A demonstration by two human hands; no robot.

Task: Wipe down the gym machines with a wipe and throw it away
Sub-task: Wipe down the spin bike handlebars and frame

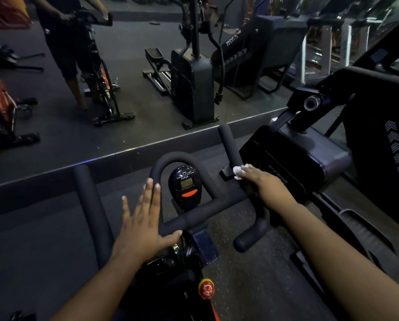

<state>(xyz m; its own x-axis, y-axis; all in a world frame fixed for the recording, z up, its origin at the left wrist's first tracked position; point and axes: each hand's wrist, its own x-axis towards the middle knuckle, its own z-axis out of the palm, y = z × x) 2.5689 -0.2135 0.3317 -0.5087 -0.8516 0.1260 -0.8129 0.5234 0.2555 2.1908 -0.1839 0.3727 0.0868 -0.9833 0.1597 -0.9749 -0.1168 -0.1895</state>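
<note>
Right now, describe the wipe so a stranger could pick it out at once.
Find the black exercise-bike handlebar in the foreground, with its round display in the middle loop. Follow the bar to its right side, where the right hand presses on it. The wipe is the small crumpled white wad under those fingertips, the only white thing there.

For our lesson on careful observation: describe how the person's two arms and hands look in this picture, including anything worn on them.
Both arms are bare from the frame's lower edge to the fingers: no sleeves, gloves, watch, bracelets or rings show. The left hand has fairly long nails with pale, light-coloured tips, clearest on its fingers. The right hand shows only its back, so its nails are mostly hidden. No markings are visible on either forearm.
</note>
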